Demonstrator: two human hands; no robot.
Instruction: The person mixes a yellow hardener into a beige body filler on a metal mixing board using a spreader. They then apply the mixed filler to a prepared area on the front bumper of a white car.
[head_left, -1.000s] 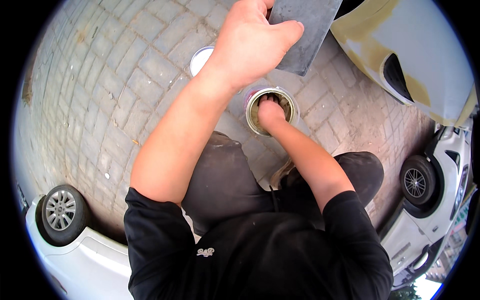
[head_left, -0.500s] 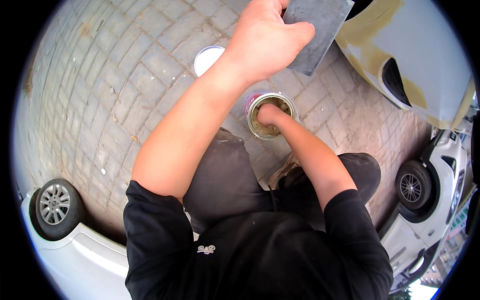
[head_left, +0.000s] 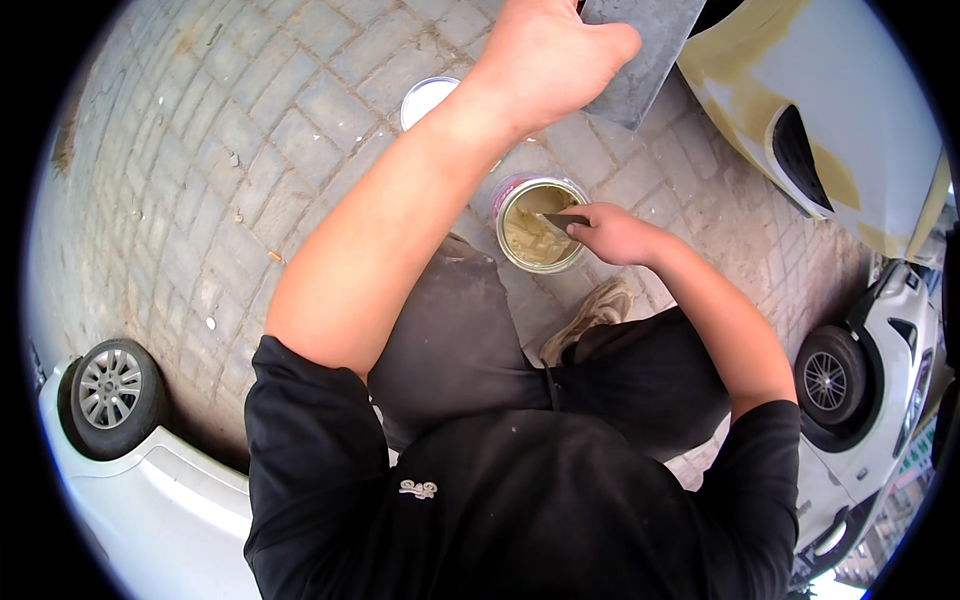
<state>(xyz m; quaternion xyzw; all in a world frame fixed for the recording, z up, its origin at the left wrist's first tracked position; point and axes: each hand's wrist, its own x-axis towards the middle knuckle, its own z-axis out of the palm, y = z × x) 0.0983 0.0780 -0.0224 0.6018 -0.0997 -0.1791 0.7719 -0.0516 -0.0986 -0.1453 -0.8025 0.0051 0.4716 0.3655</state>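
Note:
My left hand (head_left: 555,62) grips a flat grey board (head_left: 652,55) by its near edge, at the top of the view. Part of that board and some of the fingers are cut off. Below it stands a round open can (head_left: 507,243) of tan putty (head_left: 522,222), upright on the paving. My right hand (head_left: 617,236) is at the can's right rim, closed around a putty knife (head_left: 566,220). The blade slants into the can's mouth, near the putty. Whether the blade carries any putty is hard to see.
A white round lid (head_left: 424,104) lies on the brick paving (head_left: 300,110), partly behind my left forearm. At upper right is a grey car panel (head_left: 870,90) with tan patches. White cars stand at lower left (head_left: 170,500) and right (head_left: 850,465). My shoe (head_left: 590,315) is near the can.
My right hand has risen out of the can to its right rim, bringing the putty knife into view. My left hand and the board appear slightly higher and farther right.

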